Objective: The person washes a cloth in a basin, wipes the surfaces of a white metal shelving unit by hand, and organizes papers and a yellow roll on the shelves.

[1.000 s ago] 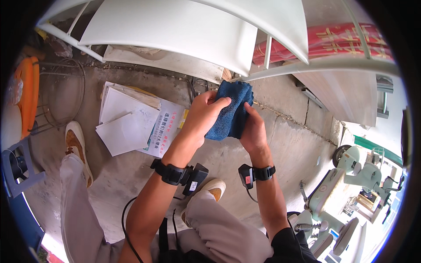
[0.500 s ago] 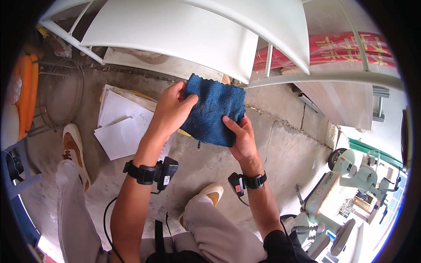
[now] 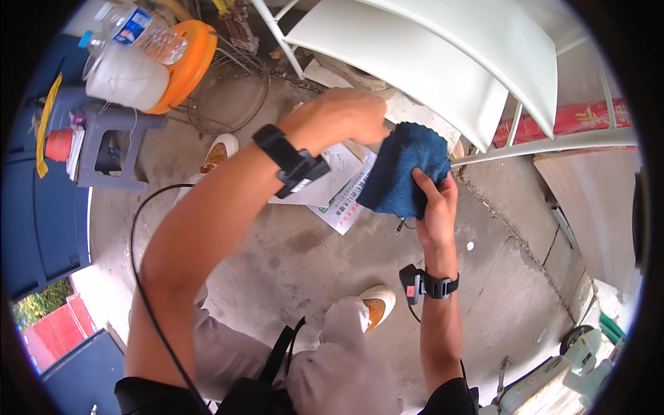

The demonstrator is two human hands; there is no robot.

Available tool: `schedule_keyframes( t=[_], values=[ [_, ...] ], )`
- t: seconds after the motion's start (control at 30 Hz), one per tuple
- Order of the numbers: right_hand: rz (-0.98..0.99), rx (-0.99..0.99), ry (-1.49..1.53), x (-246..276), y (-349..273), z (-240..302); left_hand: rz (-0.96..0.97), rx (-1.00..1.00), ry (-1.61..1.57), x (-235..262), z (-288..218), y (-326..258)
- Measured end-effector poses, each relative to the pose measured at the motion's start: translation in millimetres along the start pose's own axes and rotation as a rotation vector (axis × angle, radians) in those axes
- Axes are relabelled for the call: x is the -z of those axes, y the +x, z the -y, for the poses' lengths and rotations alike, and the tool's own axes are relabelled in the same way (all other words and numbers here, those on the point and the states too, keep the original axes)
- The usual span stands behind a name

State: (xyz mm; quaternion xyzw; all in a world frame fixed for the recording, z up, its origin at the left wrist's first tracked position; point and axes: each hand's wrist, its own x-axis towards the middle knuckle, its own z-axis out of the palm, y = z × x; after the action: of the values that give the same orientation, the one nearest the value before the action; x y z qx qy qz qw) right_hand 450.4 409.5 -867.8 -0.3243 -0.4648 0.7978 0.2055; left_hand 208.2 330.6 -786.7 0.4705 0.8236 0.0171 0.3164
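A dark blue textured cloth (image 3: 401, 173) with a wavy edge hangs in front of me above the floor. My right hand (image 3: 439, 221) grips its right side, thumb on top and the fingers behind. At the cloth's upper left corner is my left hand (image 3: 342, 117), its fingers curled closed and turned away. Whether it pinches the corner or something else there is hidden. Both wrists wear black straps with small devices.
A white shelf rack (image 3: 408, 45) stands ahead. Paper sheets (image 3: 342, 214) lie on the floor below the cloth. To the left are an orange stool (image 3: 197, 59) carrying a plastic bottle (image 3: 149, 34) and a white thread cone (image 3: 128, 76), and a grey stool (image 3: 111, 162). A board (image 3: 588, 187) leans at right.
The left hand has shifted from the cloth's left side to its upper corner, fingers now curled. The right hand still holds the cloth. My view has swung left, bringing the stools in.
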Motion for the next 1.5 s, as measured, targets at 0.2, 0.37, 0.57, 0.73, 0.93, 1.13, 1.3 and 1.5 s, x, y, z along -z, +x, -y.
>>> schedule_keyframes(
  t=[0.2, 0.37, 0.57, 0.73, 0.93, 1.13, 1.3, 1.5],
  values=[
    [0.328, -0.037, 0.387, -53, 42, -7, -0.171, 0.174, 0.091, 21, 90, -110],
    [0.239, -0.132, 0.253, -64, 29, 31, -0.036, 0.279, 0.050, 21, 159, -175],
    [0.177, -0.155, 0.027, 10, -15, 39, -0.237, 0.311, -0.109, -14, 221, -187],
    [0.149, -0.155, -0.027, -2, -10, 32, -0.256, 0.326, -0.198, -23, 239, -189],
    [0.182, -0.158, -0.066, -91, 21, 18, -0.340, 0.181, -0.516, -29, 274, -218],
    [0.299, -0.106, -0.014, -189, 113, 1, -0.403, 0.011, -0.651, -56, 296, -168],
    [0.428, -0.126, -0.025, -269, 163, 31, -0.661, -0.120, -0.766, -27, 289, -113],
    [0.093, -0.071, -0.104, -297, 169, 77, -0.824, 0.023, -0.978, 36, 279, -93]
  ],
)
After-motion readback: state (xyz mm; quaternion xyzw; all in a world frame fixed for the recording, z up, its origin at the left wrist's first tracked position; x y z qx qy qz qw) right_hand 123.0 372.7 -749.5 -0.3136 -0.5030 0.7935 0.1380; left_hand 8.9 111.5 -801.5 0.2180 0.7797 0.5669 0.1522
